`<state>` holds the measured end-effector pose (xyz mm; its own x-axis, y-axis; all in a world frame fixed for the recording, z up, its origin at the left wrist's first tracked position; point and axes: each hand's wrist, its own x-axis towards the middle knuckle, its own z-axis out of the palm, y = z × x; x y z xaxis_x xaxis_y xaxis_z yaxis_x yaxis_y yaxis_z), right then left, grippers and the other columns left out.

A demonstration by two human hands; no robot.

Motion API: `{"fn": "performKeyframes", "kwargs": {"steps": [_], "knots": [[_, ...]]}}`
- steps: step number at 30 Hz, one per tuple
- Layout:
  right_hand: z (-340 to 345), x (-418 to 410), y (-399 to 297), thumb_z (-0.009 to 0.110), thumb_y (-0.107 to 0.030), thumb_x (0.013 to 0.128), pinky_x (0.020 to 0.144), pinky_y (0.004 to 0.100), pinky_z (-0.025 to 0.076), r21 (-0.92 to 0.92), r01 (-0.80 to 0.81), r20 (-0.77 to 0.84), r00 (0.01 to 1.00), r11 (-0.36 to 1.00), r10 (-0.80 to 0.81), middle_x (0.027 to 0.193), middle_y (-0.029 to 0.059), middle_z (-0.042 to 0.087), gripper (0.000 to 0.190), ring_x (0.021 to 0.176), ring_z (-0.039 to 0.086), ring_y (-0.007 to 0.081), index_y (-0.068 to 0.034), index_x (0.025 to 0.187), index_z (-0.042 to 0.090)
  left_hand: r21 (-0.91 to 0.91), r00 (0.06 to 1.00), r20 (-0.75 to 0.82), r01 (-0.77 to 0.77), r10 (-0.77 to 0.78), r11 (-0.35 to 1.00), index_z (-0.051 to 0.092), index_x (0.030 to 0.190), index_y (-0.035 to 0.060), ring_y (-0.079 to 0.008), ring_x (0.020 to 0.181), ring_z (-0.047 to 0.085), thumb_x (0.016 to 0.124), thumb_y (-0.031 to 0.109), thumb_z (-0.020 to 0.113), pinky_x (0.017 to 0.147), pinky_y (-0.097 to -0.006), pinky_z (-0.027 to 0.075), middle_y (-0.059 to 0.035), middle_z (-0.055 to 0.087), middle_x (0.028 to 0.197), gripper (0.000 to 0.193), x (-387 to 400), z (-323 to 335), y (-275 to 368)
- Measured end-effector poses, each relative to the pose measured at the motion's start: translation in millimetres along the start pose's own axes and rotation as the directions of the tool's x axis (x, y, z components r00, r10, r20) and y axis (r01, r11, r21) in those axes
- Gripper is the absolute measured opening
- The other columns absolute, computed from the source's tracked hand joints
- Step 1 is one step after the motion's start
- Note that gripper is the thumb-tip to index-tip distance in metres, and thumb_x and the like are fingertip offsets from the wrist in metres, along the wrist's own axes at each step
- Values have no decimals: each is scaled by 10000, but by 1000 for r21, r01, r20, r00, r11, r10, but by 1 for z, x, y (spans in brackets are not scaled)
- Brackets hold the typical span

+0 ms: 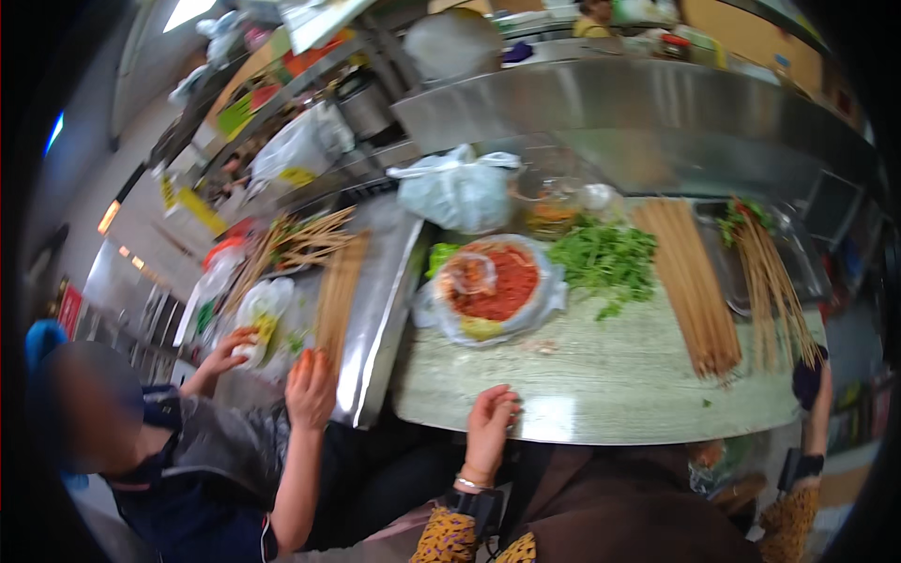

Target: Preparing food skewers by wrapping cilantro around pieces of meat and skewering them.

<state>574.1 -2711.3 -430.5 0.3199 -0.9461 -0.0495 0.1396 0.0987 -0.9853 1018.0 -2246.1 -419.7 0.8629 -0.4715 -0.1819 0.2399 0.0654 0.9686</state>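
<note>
My left hand (493, 415) rests at the table's near edge, fingers curled, holding nothing that I can see. My right hand (816, 383), at the far right, is by the lower ends of wooden skewers (767, 288); a dark purple thing (808, 380) covers part of it, and its grip is unclear. The skewers' upper ends, with green leaves and red bits, lie over a metal tray (788, 246). Left of them lies a wide bundle of bare skewers (690, 288). Green herbs (605, 257) lie beside a plastic-lined bowl of red chopped filling (503, 281), which holds a small clear bag (470, 274).
A co-worker (211, 450) sits at the left by a steel counter (380, 281) with more skewers (338, 302) and plastic bags. A tied plastic bag (457, 190) and a jar of yellowish liquid (555, 207) stand behind the bowl. A steel shelf (633, 91) spans the back.
</note>
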Motion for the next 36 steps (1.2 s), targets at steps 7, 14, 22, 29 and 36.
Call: {"fn": "performKeyframes", "kwargs": {"steps": [7,14,22,29,36], "knots": [[-22,10,9,378,-496,1018,1038,317,398,98,74,-54,996,992,-69,1327,77,561,607,1196,545,179,-20,1382,478,47,1000,-3,-28,28,999,512,1226,52,-115,843,586,952,45,522,671,-239,515,-60,604,1069,274,5,6,-4],[-2,22,-7,343,-516,1022,1087,319,334,24,95,41,995,995,-96,1392,118,487,645,1285,456,197,-14,1421,413,147,986,22,-169,168,975,521,1206,40,-99,794,589,954,20,487,605,-214,499,-63,602,1036,256,20,18,1],[-49,13,3,345,-573,980,1105,452,263,-343,42,-190,975,939,-113,1515,99,350,645,1371,344,300,-165,1479,363,164,964,-18,-259,266,952,530,1198,12,-101,722,609,903,-29,513,596,-215,498,-83,619,996,298,25,13,-23],[68,-36,-44,402,-177,1018,1111,364,276,-667,550,-21,660,503,-751,1355,135,502,340,1299,432,258,9,1271,532,476,858,-22,-443,514,760,595,1090,6,-185,690,642,886,10,547,643,-303,518,-108,655,905,209,23,-3,-35],[203,-122,-7,607,-115,786,955,454,422,-400,792,729,580,461,-365,1151,185,567,247,1086,535,380,-29,1017,607,558,834,-13,-451,552,696,609,1065,13,-227,718,651,890,46,566,679,-328,516,-117,665,877,183,32,21,-31]]}}
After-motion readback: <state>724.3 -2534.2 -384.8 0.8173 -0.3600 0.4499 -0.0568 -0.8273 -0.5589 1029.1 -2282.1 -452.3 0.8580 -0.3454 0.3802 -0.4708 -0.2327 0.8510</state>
